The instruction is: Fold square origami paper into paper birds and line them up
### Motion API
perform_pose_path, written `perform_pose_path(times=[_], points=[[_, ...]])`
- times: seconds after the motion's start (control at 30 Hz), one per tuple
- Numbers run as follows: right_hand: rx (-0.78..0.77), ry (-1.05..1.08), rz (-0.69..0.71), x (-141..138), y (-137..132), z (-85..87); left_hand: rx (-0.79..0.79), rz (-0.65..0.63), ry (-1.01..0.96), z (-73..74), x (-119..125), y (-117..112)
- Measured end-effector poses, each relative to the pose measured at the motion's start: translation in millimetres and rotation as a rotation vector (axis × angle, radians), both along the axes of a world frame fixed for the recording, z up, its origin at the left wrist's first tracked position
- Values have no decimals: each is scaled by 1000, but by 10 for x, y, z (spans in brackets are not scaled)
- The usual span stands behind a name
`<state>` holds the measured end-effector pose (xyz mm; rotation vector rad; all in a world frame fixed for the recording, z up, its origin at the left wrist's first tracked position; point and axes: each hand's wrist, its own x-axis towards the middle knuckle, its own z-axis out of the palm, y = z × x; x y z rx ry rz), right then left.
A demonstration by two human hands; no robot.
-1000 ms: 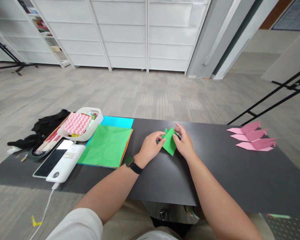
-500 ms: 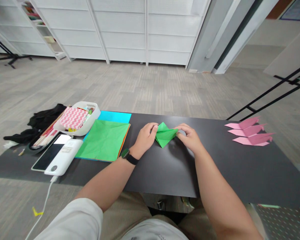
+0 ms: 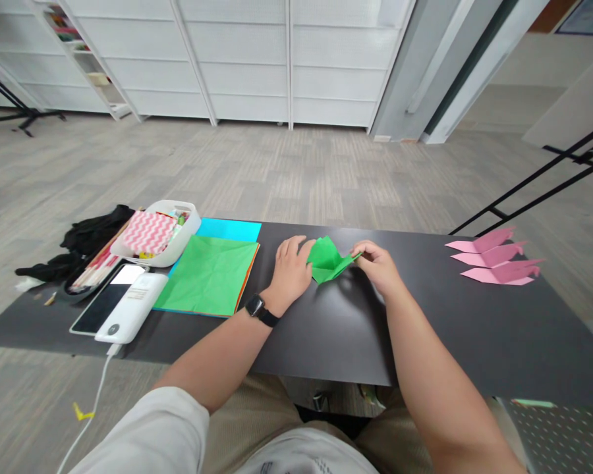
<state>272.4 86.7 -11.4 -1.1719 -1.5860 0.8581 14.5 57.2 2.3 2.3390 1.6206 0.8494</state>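
Observation:
A partly folded sheet of green origami paper is between my hands, just above the dark table. My left hand is at its left side, thumb side against the edge and fingers curved over; part of its grip is hidden. Pinched in my right hand is the paper's right point, drawn out to the side. The paper's middle opens into a hollow with raised flaps. Left of my left hand lies a stack of square paper, green on top.
Three pink folded paper birds stand at the right. On the left are a white power bank with a cable, a phone, a white basket and black cloth. A blue sheet shows behind the stack.
The right point of the green paper has been pulled outward and its flaps have opened wider. My left hand has turned, its back now facing up more.

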Motion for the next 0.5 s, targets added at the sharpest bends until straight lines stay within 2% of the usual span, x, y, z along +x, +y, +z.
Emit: perform_pose_path(times=[0.13,0.23,0.3,0.5], points=[[-43,42,6,-32,29,-72,93,-35,107,64,29,-92],[-85,83,23,-44,45,-116,106,0,126,45,13,-90],[-122,112,27,-38,61,-145,89,-26,126,9,6,-68],[-220,115,-35,29,152,-254,-111,-434,-31,-55,113,-88]])
